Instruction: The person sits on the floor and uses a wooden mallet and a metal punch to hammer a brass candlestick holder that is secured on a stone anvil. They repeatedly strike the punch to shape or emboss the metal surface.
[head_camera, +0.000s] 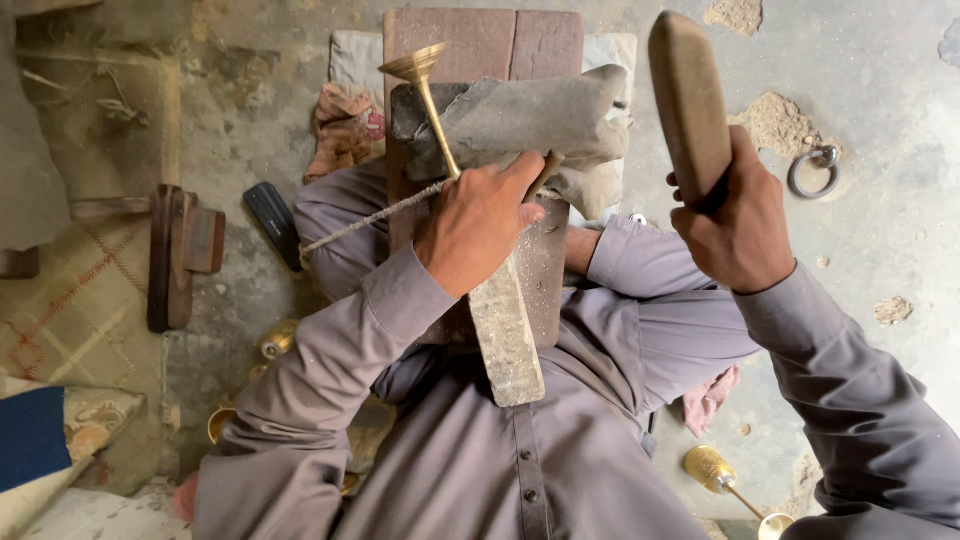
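a rough, stained concrete floor (880, 180) fills the view, with a worn patterned mat (70, 310) along its left edge and an iron ring (814, 170) lying near its right edge. the person sits on the floor, grey-sleeved arms reaching forward over a reddish wooden block (480, 45) draped with grey cloth (540, 125). the left hand (480, 225) is curled shut, knuckles up, pinning a slender brass stem with a flared cup end (425, 90) against the block; the stem tilts up and away, its cup toward the far edge. a flat grey bar (508, 335) runs from under that hand back toward the body. the right hand (735, 225) is lifted with the wrist bent, clamped around the handle of a wooden mallet (688, 95) whose head points up. the hands are well apart. another brass piece (715, 470) lies on the floor by the right elbow.
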